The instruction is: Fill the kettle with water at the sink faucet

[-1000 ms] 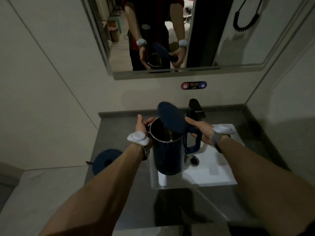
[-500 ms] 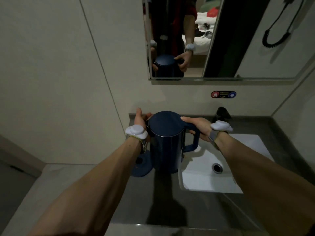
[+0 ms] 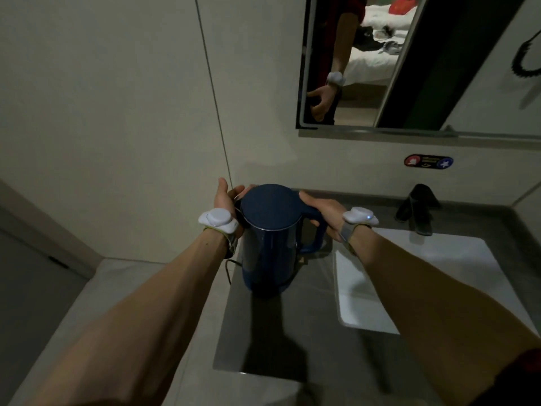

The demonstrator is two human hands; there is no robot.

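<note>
So the dark blue cylindrical kettle (image 3: 270, 247) sits lid-shut at the grey counter's (image 3: 292, 332) left edge, beside the white sink (image 3: 409, 288), well off the black faucet (image 3: 418, 209). My right hand (image 3: 322, 212) grips the handle, and my left hand (image 3: 227, 197) cups its side. Filled? Can't tell.

Holding dark blue kettle (image 3: 270, 238) upright, lid down, at left end of grey bench (image 3: 292, 332), just left of white sink (image 3: 409, 273). Cupping upper left of body with left hand (image 3: 227, 199), thumb up. Gripping handle with right hand (image 3: 320, 210), thumb on lid edge. Wearing white device (image 3: 218, 220) on each wrist. Behind sink, well apart from kettle: black faucet (image 3: 418, 209). By kettle base: thin cord (image 3: 227, 269). On wall above: mirror (image 3: 366, 68), red-and-blue sticker (image 3: 428, 161) beneath.
</note>
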